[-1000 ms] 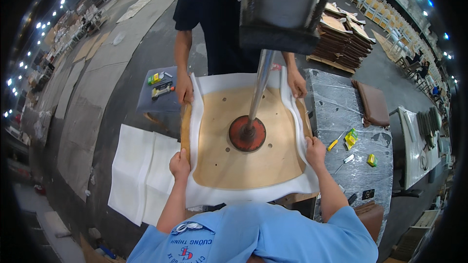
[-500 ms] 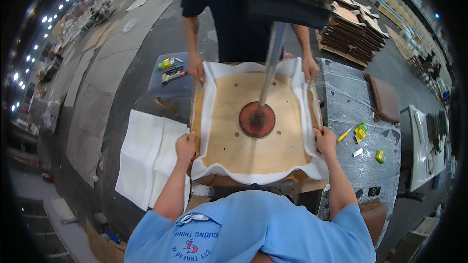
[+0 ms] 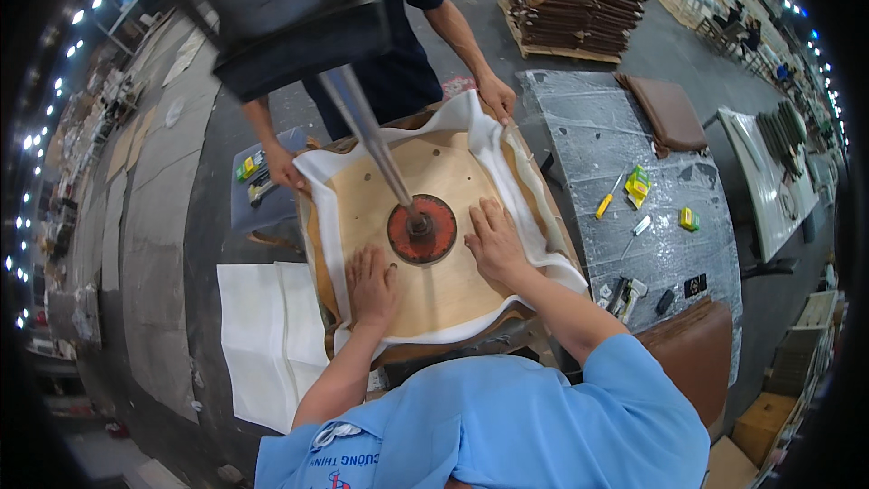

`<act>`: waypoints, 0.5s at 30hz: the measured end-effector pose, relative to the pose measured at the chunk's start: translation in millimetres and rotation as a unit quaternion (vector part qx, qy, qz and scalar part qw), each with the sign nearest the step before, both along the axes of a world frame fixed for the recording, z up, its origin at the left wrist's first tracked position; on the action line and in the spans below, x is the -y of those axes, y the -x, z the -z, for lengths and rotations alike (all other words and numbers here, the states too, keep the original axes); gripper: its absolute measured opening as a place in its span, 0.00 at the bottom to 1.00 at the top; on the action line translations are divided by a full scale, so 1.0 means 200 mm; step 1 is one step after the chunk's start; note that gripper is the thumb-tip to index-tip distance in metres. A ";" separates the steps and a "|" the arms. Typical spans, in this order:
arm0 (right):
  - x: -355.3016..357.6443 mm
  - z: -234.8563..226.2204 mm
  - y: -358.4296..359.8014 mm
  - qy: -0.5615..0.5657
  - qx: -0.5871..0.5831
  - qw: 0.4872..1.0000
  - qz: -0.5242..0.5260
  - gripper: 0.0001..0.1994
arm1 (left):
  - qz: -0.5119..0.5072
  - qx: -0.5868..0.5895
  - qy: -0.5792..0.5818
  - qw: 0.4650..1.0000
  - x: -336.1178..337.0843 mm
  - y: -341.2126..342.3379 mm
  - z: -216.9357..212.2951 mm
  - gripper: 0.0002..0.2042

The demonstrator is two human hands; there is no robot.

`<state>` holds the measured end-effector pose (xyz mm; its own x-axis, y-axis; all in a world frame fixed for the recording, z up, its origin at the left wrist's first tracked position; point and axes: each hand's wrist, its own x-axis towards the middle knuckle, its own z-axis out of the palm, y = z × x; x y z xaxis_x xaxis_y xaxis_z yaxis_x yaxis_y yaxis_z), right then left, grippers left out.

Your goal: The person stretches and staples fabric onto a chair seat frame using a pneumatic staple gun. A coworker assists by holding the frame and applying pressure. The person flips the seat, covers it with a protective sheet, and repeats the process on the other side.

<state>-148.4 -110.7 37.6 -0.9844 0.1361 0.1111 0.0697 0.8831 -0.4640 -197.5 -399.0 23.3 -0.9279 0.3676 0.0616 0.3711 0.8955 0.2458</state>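
Both my hands lie flat on a pale plywood seat board [image 3: 434, 299]. My left hand [image 3: 370, 287] rests on its left part, fingers stretched forward. To the right of the press disc, my right hand [image 3: 494, 241] has its fingers spread on the wood. A round red press disc [image 3: 422, 229] on a metal rod [image 3: 367, 131] bears on the middle of the board. White padding [image 3: 507, 172] and a brown cover [image 3: 319, 258] stand up loosely around the board's edges. Across from me, a co-worker's two hands [image 3: 495, 97] grip the far corners of the padding and cover.
Dark press housing [image 3: 299, 50] hangs above the board. At right, a plastic-covered table [image 3: 579, 140] carries a yellow-handled tool [image 3: 608, 197], small boxes [image 3: 638, 186] and a brown cushion [image 3: 665, 113]. White sheets [image 3: 262, 335] lie at left. Stacked seat pieces [image 3: 570, 9] stand behind.
My hands have let go of the cover's side edges and moved inward onto the bare board. The board appears turned slightly, and my view has shifted to the right.
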 end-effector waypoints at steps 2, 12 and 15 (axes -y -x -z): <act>-0.04 0.00 -0.06 -0.018 -0.025 0.999 -0.015 0.31 | 0.000 -0.006 -0.050 0.999 0.08 -0.01 0.02 0.28; -0.06 -0.06 -0.06 -0.056 0.049 0.997 -0.025 0.36 | -0.027 -0.026 -0.068 0.997 0.10 0.00 0.01 0.31; -0.16 -0.08 -0.03 -0.129 0.062 0.990 -0.004 0.39 | -0.013 -0.030 -0.055 0.998 0.18 0.05 -0.01 0.31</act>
